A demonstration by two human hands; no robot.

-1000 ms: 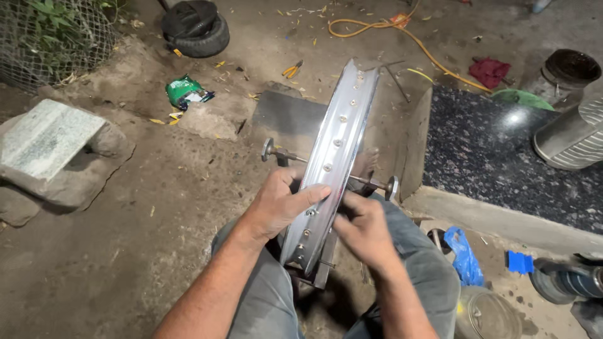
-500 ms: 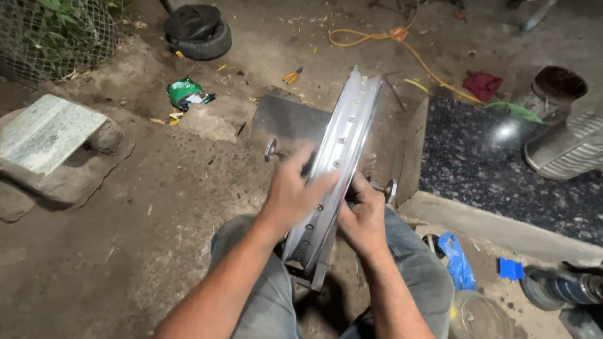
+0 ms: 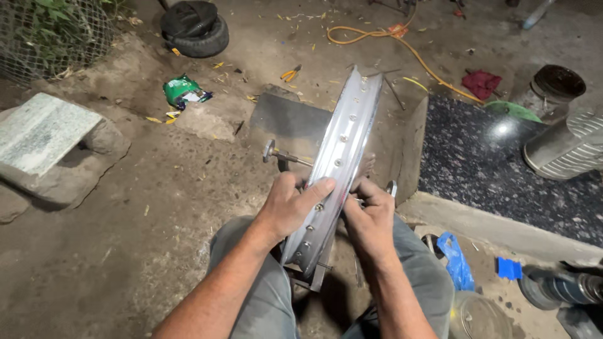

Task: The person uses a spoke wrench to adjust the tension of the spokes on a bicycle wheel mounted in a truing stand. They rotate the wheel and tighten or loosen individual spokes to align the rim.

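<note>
- Slab (image 3: pixel 39 132) of pale stone at far left, resting on rough rocks on the dirt ground; wire fencing (image 3: pixel 44 31) with green leaves behind it
- Green wrapper (image 3: pixel 182 91) crumpled on the dirt farther in; above it I see a black tyre (image 3: pixel 195 28) lying flat
- My left hand (image 3: pixel 290 207) is clenched over the left edge of the wheel rim (image 3: pixel 336 163); the thumb lies across the rim's dimpled face, the fingers curl round the side
- The wheel rim is a bare silver hoop seen edge-on, standing upright between my knees; it leans away from me and to the right; a row of spoke holes runs along its middle
- A metal axle rod (image 3: pixel 286 155) with a round end sticks out to the left, just behind the rim
- My right hand (image 3: pixel 372 216) grips the rim's right edge, fingers pressed against it; I cannot tell what, if anything, sits under them
- Blue plastic bag (image 3: pixel 455 260) beside my right knee; beyond it a dark speckled slab (image 3: pixel 490 169)
- Orange hose (image 3: pixel 402 47) snakes across the ground at the top; a red rag (image 3: pixel 480 83) and a rusty can (image 3: pixel 556 85) lie at upper right
</note>
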